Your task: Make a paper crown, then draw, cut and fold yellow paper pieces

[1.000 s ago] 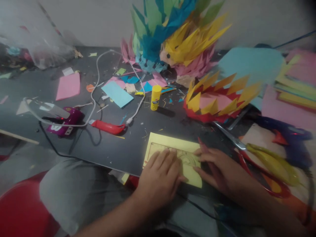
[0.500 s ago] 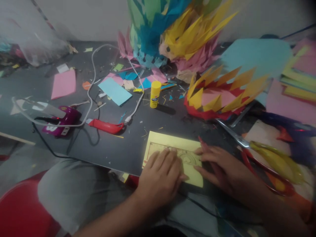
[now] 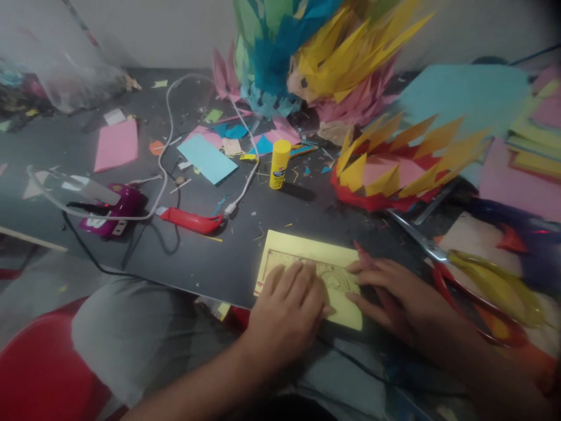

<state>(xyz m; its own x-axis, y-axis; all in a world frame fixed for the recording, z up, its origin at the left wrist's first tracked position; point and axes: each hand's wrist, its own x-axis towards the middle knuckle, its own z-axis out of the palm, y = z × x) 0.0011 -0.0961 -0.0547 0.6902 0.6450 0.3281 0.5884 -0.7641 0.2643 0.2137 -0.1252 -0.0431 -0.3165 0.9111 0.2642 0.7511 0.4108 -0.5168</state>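
Observation:
On a sheet of yellow paper point(image 3: 280, 241) at the table's front edge lies a see-through stencil ruler point(image 3: 335, 275) with curved shapes in it. Pressed across its left and middle part is my left hand point(image 3: 291, 301), fingers stretched out flat and side by side. My right hand point(image 3: 390, 292) rests at the paper's right end, thumb and fingertips touching the ruler and paper. A slim red pencil point(image 3: 367, 257) sits in that hand, its end sticking up past the index finger. Its lower end is hidden by the hand.
A yellow glue stick point(image 3: 279, 166) stands behind the paper. Left of it lie a red box cutter point(image 3: 190, 220), a white cable point(image 3: 165, 158) and a purple device point(image 3: 114, 210). Scissors point(image 3: 438, 254) and a spiky paper crown point(image 3: 394, 187) are at right. Paper scraps litter the back.
The whole view has shifted slightly, with the table's things a little further right and up. Both hands keep their places on the paper and ruler.

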